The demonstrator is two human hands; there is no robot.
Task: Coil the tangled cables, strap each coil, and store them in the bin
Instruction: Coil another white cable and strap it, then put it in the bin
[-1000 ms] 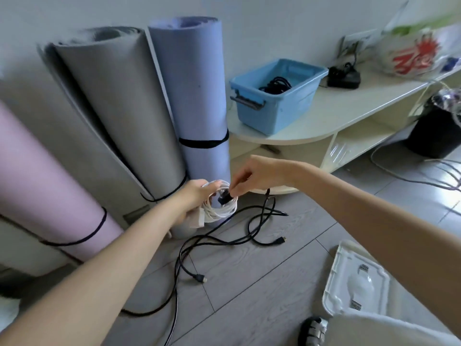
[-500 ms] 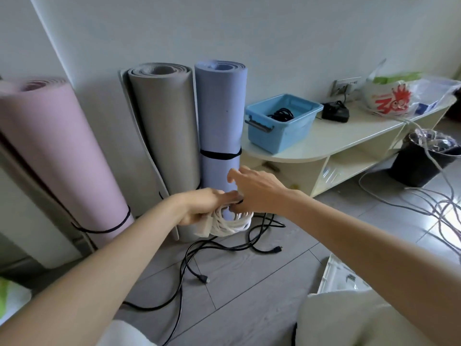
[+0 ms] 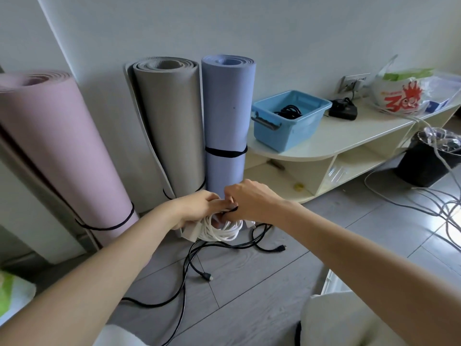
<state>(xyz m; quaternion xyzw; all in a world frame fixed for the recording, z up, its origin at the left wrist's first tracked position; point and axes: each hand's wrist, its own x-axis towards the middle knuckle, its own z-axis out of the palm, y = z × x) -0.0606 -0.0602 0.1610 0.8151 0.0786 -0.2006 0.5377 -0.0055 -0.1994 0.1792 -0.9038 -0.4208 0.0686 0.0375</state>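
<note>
My left hand (image 3: 197, 208) grips a coiled white cable (image 3: 220, 229) with its white plug block hanging at the lower left. My right hand (image 3: 249, 199) pinches a thin black strap (image 3: 230, 210) at the top of that coil, fingers curled against my left hand. A loose black cable (image 3: 197, 260) lies tangled on the grey floor beneath the coil. The blue bin (image 3: 289, 118) stands on a low cream shelf unit (image 3: 349, 138) at the right, with a coiled black cable (image 3: 289, 111) inside it.
Three rolled mats, pink (image 3: 59, 151), grey (image 3: 172, 126) and lilac (image 3: 228, 121), lean on the wall behind my hands. A black adapter (image 3: 343, 109) and a printed plastic bag (image 3: 401, 94) sit on the shelf. A black pot (image 3: 429, 158) and loose grey wires (image 3: 424, 198) lie at the right.
The view has lifted and pulled back. My right hand moved from holding the strap's end in front of the coil to closing over the coil's top against my left hand.
</note>
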